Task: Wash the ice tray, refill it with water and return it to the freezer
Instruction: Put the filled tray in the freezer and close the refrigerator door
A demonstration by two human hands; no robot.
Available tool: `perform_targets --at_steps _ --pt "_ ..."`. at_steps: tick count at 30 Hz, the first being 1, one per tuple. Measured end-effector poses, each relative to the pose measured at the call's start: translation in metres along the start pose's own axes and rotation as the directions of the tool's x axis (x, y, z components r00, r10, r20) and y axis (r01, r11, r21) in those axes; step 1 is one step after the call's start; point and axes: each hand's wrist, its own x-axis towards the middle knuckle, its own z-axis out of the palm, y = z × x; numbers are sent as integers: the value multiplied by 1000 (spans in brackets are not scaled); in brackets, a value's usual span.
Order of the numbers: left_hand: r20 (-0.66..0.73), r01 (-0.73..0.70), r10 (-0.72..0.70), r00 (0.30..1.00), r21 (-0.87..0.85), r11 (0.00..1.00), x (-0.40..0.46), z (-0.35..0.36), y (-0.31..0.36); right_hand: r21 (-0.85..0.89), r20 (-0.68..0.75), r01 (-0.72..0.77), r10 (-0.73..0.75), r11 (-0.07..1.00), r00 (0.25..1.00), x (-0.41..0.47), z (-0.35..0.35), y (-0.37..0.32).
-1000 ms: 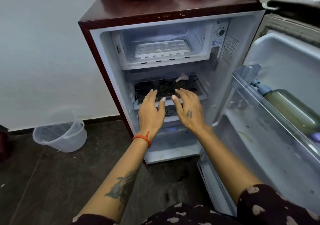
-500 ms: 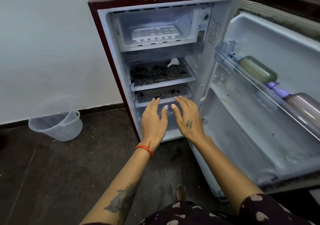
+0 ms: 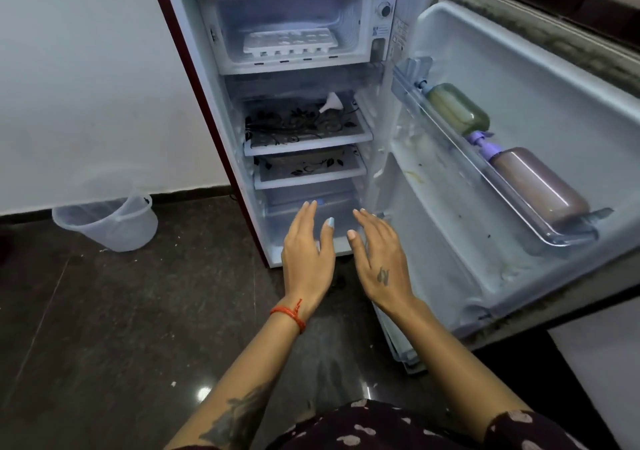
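Observation:
The white ice tray [image 3: 290,43] lies flat in the freezer compartment [image 3: 349,17] at the top of the small open fridge [image 3: 194,79]. My left hand [image 3: 306,252] and my right hand [image 3: 379,259] hover side by side, fingers straight, palms down, in front of the fridge's bottom drawer. Both hands hold nothing and are far below the tray.
The fridge door [image 3: 519,110] stands open to the right, with a green bottle [image 3: 457,108] and a brown bottle [image 3: 540,186] lying in its rack. A white funnel [image 3: 331,102] sits on the upper patterned shelf. A clear plastic bucket [image 3: 114,223] stands on the dark floor by the wall.
The view has pulled back from the fridge. Both hands have moved down and away from the shelves to the level of the bottom drawer, still empty.

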Motion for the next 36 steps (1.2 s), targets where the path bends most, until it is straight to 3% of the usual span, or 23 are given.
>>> perform_targets --at_steps 4,15,19,23,26,31,36 --pt "-13 33 -33 999 -31 999 -41 29 17 -10 -3 44 -45 999 999 -31 -32 26" --pt "43 -57 61 997 -78 995 -136 112 69 0 -211 205 -200 979 957 -102 -111 86" --pt "130 -119 133 983 -108 987 -157 137 94 -43 -351 242 -241 969 905 -118 -141 105" --pt "179 -180 204 963 -140 974 -169 159 118 -98 -547 260 -270 961 793 -129 -171 115" --pt "225 -213 239 945 -134 968 -173 175 130 -94 -641 187 -203 978 741 -133 -187 128" --pt "266 -240 269 926 -137 961 -178 190 145 68 -744 47 19 997 668 -128 -202 144" --pt "297 -247 268 917 -107 963 -179 195 148 244 -668 -51 206 969 715 -116 -201 155"
